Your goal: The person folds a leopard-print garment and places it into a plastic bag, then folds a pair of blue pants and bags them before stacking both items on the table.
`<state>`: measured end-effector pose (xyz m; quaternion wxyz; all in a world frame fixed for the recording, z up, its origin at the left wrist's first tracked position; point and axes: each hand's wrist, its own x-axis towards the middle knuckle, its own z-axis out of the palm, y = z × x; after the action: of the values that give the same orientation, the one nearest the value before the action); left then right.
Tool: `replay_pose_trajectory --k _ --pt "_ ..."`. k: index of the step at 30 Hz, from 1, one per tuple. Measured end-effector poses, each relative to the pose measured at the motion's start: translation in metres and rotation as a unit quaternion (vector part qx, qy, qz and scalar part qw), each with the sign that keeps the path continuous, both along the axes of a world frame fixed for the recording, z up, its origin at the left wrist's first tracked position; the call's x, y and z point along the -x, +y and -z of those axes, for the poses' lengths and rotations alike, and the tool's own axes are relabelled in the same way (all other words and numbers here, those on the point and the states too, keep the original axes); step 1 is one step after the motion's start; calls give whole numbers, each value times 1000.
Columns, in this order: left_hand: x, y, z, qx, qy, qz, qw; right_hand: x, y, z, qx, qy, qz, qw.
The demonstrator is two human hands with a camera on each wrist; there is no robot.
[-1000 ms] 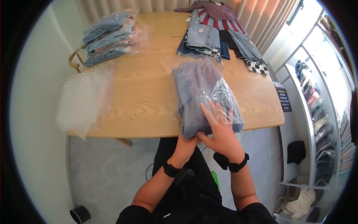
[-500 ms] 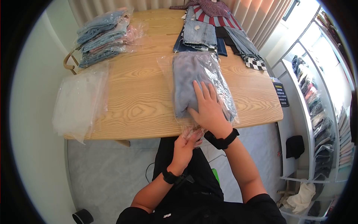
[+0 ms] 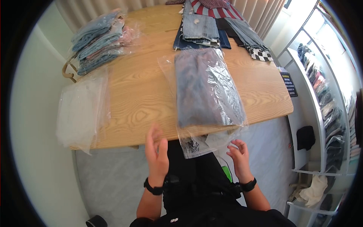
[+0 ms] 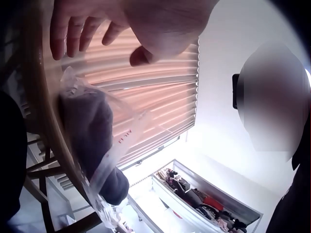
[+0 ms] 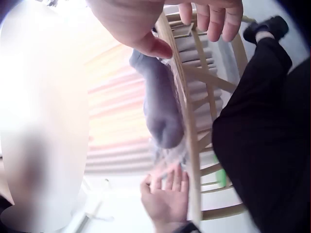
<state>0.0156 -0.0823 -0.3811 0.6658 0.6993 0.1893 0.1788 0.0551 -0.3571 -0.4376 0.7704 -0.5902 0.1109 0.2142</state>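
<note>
A folded grey-blue garment lies in a clear plastic bag near the front of the wooden table. The bag's loose end hangs over the table's front edge. My left hand is apart from the bag, to its left, fingers extended and slightly blurred, holding nothing. To the right of the hanging plastic, my right hand has loosely bent fingers with nothing in them. The left wrist view shows the left hand above the bagged garment. Both hands appear in the right wrist view, either side of the garment.
Flat clear bags lie at the table's left. Behind them stands a stack of bagged jeans. Jeans and other clothes lie at the back right, including a checkered piece. A shelf rack with clothes stands to the right.
My right hand has lifted off the garment and moved down to the right. My left hand has let go of the bag's end and moved left. The plastic now hangs loose over the edge.
</note>
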Motion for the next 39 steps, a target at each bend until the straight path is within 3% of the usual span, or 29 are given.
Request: replay_pose_trajectory --k 1,2,3,4,5,8,11,14,16,23,26,28,32,35,37,39 --pt "-11 2 -3 -104 -36 17 994 -5 1 -2 -72 36 132 988" --pt "-20 3 -7 -205 -72 34 976 -9 3 -6 -73 35 134 988" --pt "-29 2 -13 -205 -73 35 975 -15 5 -11 -169 47 99 979" --pt "-38 0 -22 -308 -111 89 941 -20 7 -17 -264 58 64 961" --pt "-45 -2 -28 -406 -147 142 891 -24 13 -23 -264 56 65 961" --pt "-62 -11 -28 -433 -162 179 868 -32 30 -35 -295 54 15 954" --pt "-66 -16 -12 -504 -154 174 832 -39 32 -34 -222 128 -3 967" --pt "-58 -17 -8 -493 -148 192 836 -43 29 -30 -231 204 -23 951" --pt "-52 -15 -5 -498 -146 195 832 -44 28 -26 -236 177 -64 953" --pt "-33 -8 3 -495 -137 211 832 -37 34 -31 -196 60 -55 977" --pt "-25 -10 0 -503 -128 216 827 -27 37 -37 -236 49 -86 967" --pt "-18 -13 0 -509 -119 219 824 -18 40 -38 -347 -1 -81 934" --pt "-15 -16 1 -503 -133 240 820 -7 45 -49 -430 29 -74 899" --pt "-9 -19 0 -519 -139 260 802 -13 40 -46 -376 94 -35 921" --pt "-2 -27 -11 -459 -126 312 822 -25 34 -36 -248 196 50 947" --pt "5 -26 -20 -426 -139 364 817 -32 28 -34 -230 158 32 960"
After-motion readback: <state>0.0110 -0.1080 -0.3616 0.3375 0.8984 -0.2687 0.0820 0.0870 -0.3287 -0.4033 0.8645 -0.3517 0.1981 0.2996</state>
